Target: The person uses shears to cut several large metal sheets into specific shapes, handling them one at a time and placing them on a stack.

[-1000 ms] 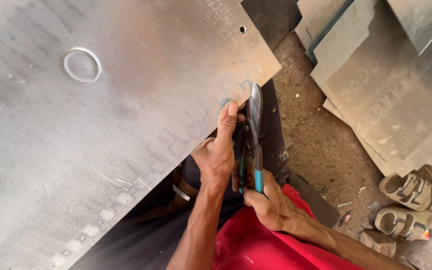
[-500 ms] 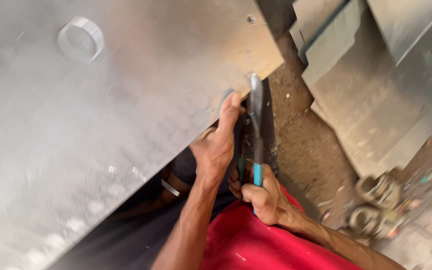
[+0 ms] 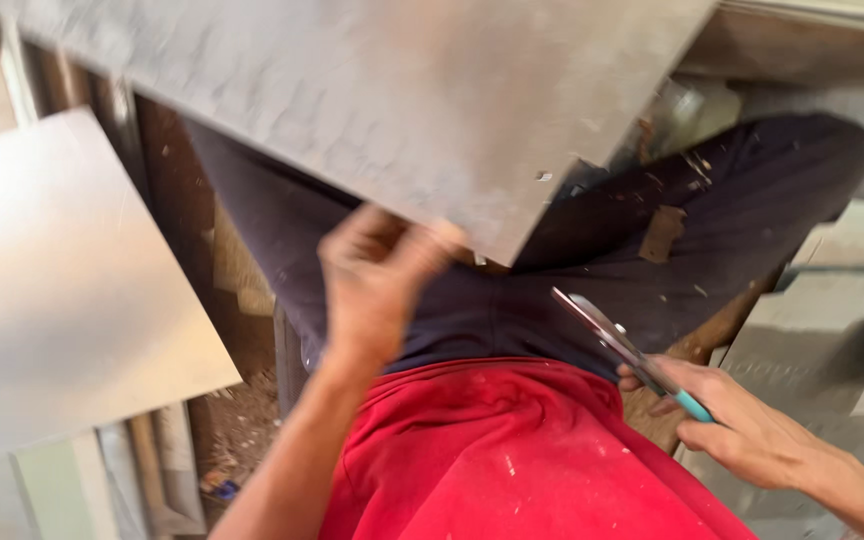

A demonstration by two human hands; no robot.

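Snips [image 3: 617, 348] have come off the sheet [image 3: 382, 100]: right hand [image 3: 742, 430] grips them at four o'clock, left hand [image 3: 377, 285] pinches the sheet's edge.

Dull grey metal sheet [image 3: 372, 100], shiny steel snips [image 3: 617, 350] with teal plastic handles, dusty red cloth [image 3: 512, 460].

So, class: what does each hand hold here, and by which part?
The left hand grips the big metal sheet at its lower edge. The right hand holds tin snips by the teal-tipped handles, blades clear of the sheet.
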